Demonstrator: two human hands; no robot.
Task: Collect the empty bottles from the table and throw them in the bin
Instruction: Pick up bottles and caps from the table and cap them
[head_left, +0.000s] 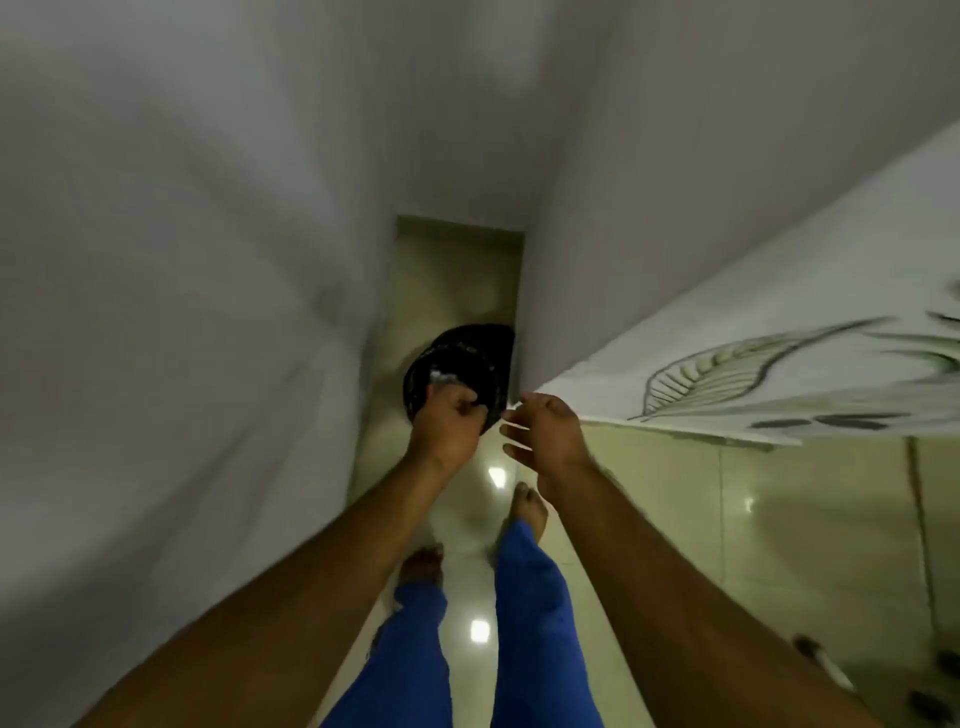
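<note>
Standing in a narrow gap between a white wall (182, 260) and a table draped in a leaf-print cloth (779, 364), both arms stretched forward. Left hand (447, 426) curled into a fist over the near rim of the black bin (462, 364), with something pale and crumpled (441, 378) poking out above the knuckles, probably a squashed bottle, though too blurred to say for sure. Right hand (540, 431) just beside it, fingers spread and loose, gripping nothing.

To finish the drop well: carry the left fist further over the middle of the bin mouth before letting go, so nothing bounces off the rim onto the glossy floor (483, 571); keep the right hand clear.

Far side of the bin tucked behind the wall corner. Inside of the bin too dark to read. No other bottles visible; most of the table top cut off to the right.
</note>
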